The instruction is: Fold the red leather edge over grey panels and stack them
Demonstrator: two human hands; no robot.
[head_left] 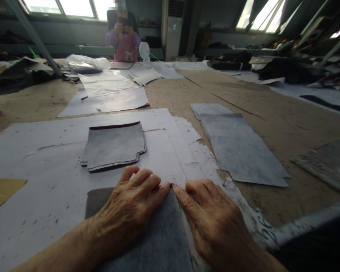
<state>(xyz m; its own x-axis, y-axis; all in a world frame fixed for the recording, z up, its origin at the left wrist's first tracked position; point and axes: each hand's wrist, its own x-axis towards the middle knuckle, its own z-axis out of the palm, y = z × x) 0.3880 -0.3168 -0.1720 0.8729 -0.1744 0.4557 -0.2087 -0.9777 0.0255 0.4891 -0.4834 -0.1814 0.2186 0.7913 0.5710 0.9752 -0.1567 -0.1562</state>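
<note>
A grey fabric piece (164, 238) lies on white paper in front of me, its far edge showing a dark red fold. My left hand (138, 200) rests on it with fingers curled, thumb and fingertips pinching that edge near the corner. My right hand (212, 211) is at the same corner, fingers bent and the tips pressed to the edge beside the left thumb. Beyond my left hand sits a small stack of grey pieces (115, 147) with a dark red folded top edge. A longer stack of grey pieces (243, 147) lies to the right.
White paper (53, 166) covers the near table (170, 94). A tan scrap (2, 192) is at left and a grey felt-like sheet (328, 166) at right. Farther back are paper sheets (110, 87), a plastic bag (86, 63), a small white fan (144, 51) and a person in a pink apron (124, 41).
</note>
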